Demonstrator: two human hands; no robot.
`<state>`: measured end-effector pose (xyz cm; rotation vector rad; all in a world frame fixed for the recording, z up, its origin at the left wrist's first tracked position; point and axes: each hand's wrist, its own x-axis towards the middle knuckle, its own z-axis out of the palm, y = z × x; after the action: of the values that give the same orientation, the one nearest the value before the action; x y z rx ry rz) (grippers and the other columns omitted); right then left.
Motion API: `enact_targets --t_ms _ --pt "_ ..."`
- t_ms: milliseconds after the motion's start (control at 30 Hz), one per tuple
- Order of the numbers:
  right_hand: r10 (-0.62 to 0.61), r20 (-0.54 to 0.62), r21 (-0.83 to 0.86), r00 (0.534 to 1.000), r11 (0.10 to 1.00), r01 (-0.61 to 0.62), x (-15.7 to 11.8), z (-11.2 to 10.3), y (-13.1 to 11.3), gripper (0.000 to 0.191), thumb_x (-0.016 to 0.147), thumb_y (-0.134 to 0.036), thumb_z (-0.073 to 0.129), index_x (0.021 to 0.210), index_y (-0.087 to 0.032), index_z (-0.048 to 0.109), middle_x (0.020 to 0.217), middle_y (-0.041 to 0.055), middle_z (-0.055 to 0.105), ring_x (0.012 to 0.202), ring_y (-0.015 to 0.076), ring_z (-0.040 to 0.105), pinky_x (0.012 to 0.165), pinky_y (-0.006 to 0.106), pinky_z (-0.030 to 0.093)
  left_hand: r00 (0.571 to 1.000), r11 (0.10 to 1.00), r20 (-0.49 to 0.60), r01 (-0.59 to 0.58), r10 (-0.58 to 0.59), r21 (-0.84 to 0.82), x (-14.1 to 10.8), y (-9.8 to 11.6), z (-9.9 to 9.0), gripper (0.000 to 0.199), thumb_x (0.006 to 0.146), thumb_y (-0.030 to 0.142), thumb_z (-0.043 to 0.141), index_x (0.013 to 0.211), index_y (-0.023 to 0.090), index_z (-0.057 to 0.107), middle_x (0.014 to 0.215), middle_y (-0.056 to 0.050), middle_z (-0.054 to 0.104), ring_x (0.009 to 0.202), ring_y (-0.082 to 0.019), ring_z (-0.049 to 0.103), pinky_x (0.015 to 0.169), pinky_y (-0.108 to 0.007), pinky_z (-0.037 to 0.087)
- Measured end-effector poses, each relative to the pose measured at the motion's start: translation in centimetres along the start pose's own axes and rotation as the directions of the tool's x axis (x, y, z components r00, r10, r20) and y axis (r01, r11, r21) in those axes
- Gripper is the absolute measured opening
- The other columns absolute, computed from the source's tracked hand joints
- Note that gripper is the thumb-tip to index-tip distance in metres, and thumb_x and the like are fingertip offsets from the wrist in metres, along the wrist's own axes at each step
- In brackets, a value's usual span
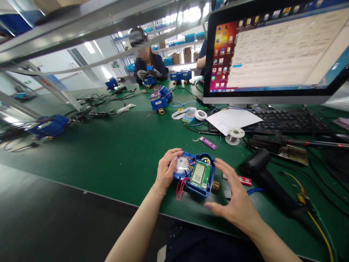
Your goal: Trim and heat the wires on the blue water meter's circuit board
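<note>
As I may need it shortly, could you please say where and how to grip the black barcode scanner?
I'd take the black barcode scanner by its narrow handle, from above with the right hand: the handle slants to the near right from a bulkier head; wires lie beside it.

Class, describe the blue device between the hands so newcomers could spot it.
On the green tabletop, nearer than the large black-framed monitor, the bare left hand grips an open blue plastic device. Its exposed grey rectangular display sets it apart from the blue units farther back.
</note>
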<state>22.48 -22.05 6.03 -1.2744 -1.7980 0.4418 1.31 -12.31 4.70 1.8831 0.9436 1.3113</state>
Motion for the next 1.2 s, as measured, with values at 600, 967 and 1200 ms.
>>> enact_targets --t_ms 600,967,1200 --pt "0.070 -0.024 0.040 0.997 0.997 -0.069 -0.6 1.4 0.4 0.061 0.084 -0.050 0.061 0.134 -0.026 0.036 0.139 0.0125 0.036 0.126 0.0300 0.040 0.097 0.058 0.042 0.981 0.845 -0.192 0.074 0.034 0.529 -3.8 6.8 0.3 0.010 0.078 0.029 0.068 0.074 0.021 0.063 0.091 -0.003 0.050 0.092 -0.018 0.044 0.082 -0.032 0.037" --pt "-0.066 0.159 -0.119 0.985 0.989 0.086 2.8 -0.9 0.6 0.078 0.071 -0.043 0.072 0.136 -0.016 0.036 0.137 0.0159 0.041 0.126 0.0316 0.040 0.102 0.053 0.040 0.980 0.956 -0.118 0.185 -0.161 0.228 -3.3 6.5 0.4 0.014 0.085 0.027 0.061 0.073 0.019 0.061 0.082 -0.001 0.055 0.083 -0.014 0.051 0.075 -0.027 0.040" --pt "-0.103 0.085 -0.038 0.991 0.994 0.107 6.3 -3.0 -3.0 0.073 0.067 -0.032 0.069 0.134 -0.021 0.041 0.127 0.0060 0.050 0.113 0.0244 0.051 0.101 0.038 0.044 0.987 0.945 -0.058 0.160 -0.149 0.284 -3.1 6.2 -0.1 0.017 0.089 0.020 0.053 0.073 0.017 0.056 0.081 -0.001 0.053 0.082 -0.014 0.049 0.074 -0.026 0.039"
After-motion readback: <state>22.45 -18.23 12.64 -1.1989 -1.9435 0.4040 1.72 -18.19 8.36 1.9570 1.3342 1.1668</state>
